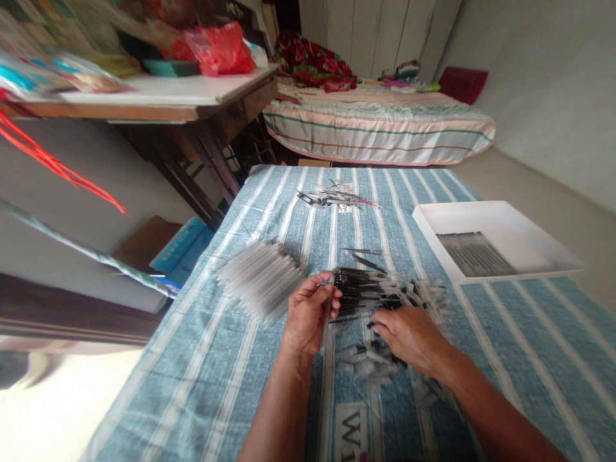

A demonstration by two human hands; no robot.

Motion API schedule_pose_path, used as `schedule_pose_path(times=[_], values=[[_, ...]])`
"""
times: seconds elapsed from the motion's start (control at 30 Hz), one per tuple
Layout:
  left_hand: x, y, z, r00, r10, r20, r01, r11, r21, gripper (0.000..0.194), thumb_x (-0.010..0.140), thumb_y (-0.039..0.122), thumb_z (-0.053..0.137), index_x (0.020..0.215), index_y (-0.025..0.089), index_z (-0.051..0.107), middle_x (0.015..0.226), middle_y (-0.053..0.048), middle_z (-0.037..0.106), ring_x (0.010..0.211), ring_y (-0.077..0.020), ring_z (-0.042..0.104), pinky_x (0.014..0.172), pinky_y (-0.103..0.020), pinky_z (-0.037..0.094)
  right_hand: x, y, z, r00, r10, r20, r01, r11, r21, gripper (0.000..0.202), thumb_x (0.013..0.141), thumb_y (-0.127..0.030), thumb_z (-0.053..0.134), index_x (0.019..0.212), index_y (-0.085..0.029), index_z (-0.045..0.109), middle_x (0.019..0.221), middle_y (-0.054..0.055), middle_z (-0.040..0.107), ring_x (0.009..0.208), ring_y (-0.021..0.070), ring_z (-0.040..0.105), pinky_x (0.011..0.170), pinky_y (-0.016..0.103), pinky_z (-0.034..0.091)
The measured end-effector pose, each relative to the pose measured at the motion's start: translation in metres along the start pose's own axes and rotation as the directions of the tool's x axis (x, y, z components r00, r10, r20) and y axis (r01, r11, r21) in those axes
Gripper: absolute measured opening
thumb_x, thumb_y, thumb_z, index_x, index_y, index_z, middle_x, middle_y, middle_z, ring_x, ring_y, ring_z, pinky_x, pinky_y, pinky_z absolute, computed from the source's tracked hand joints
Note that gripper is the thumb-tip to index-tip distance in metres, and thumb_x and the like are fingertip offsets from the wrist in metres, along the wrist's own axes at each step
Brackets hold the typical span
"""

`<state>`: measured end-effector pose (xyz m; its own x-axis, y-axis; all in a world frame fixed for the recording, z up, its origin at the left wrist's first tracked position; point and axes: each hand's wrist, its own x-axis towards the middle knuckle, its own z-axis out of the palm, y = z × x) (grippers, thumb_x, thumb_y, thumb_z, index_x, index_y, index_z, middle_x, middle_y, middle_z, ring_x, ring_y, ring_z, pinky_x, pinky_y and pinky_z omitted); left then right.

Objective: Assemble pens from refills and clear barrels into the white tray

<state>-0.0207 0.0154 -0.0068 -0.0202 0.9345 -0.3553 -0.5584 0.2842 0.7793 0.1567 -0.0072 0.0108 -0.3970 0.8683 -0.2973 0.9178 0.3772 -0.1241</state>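
Bed (pixel 385 128) beyond far edge of bench (pixel 192 385) spread with blue striped cloth. Left hand (pixel 312 311) pinching clear tube (pixel 328 324) between thumb and fingers, tube lengthwise to bench. Tube stack (pixel 262 279) just left of left hand. Dark rods (pixel 359 289) between hands, slightly farther off. Right hand (pixel 407 333) curled, fingertips at small black piece (pixel 370 325); cannot tell whether gripped. Loose small pieces (pixel 368 366) nearer, below right hand. White tray (pixel 534 247) well apart, farther right.
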Motion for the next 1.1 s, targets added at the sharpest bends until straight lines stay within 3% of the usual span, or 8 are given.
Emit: schedule_pose_path(times=[0.13,0.43,0.63,0.87,1.1], values=[[0.001,-0.002,-0.001,1.0,-0.001,0.001,0.001,1.0,0.0,0.032,0.062,0.018,0.073,0.092,0.013,0.062,0.059,-0.001,0.065,0.044,-0.009,0.053,0.042,-0.019,0.037,0.012,-0.012,-0.001,0.999,-0.048,-0.025,0.046,0.997,-0.064,0.025,0.089,-0.02,0.042,0.089,-0.019,0.067,0.08,0.011,0.072,0.075,0.0234,0.069,0.06,0.026,0.04],[0.0,0.0,-0.002,1.0,0.015,-0.003,-0.015,1.0,0.006,0.032,0.062,0.019,0.073,0.092,0.012,0.063,0.058,-0.001,0.064,0.044,-0.0093,0.053,0.041,-0.019,0.037,0.029,-0.025,-0.004,0.983,-0.184,0.02,0.184,0.969,-0.164,0.024,0.076,-0.006,0.046,0.082,-0.014,0.067,0.08,0.014,0.073,0.074,0.0261,0.069,0.061,0.027,0.045],[-0.002,0.003,-0.004,0.998,0.052,0.042,-0.052,0.999,0.001,0.03,0.064,0.02,0.073,0.091,0.013,0.065,0.059,-0.001,0.065,0.044,-0.0084,0.052,0.042,-0.019,0.037,0.016,0.002,-0.024,0.991,-0.136,-0.005,0.131,0.967,-0.219,0.023,0.08,-0.007,0.044,0.086,-0.015,0.065,0.075,0.012,0.072,0.07,0.0245,0.069,0.058,0.026,0.042],[-0.008,-0.001,0.0,0.976,-0.01,0.216,-0.012,0.995,0.101,0.027,0.067,0.023,0.075,0.092,0.013,0.069,0.061,-0.003,0.066,0.043,-0.0085,0.052,0.041,-0.019,0.038,-0.004,0.039,-0.051,0.994,0.018,-0.111,-0.053,0.945,-0.322,0.02,0.084,-0.014,0.045,0.089,-0.02,0.064,0.07,0.008,0.071,0.065,0.0229,0.067,0.053,0.026,0.034],[-0.008,-0.005,-0.003,0.945,-0.065,0.321,0.0,0.98,0.197,0.025,0.07,0.025,0.074,0.093,0.014,0.07,0.064,-0.004,0.066,0.044,-0.0082,0.053,0.042,-0.019,0.037,-0.007,0.043,-0.055,0.987,-0.065,-0.15,0.009,0.937,-0.35,0.017,0.084,-0.014,0.047,0.088,-0.019,0.063,0.069,0.009,0.071,0.065,0.0231,0.067,0.054,0.027,0.033]])
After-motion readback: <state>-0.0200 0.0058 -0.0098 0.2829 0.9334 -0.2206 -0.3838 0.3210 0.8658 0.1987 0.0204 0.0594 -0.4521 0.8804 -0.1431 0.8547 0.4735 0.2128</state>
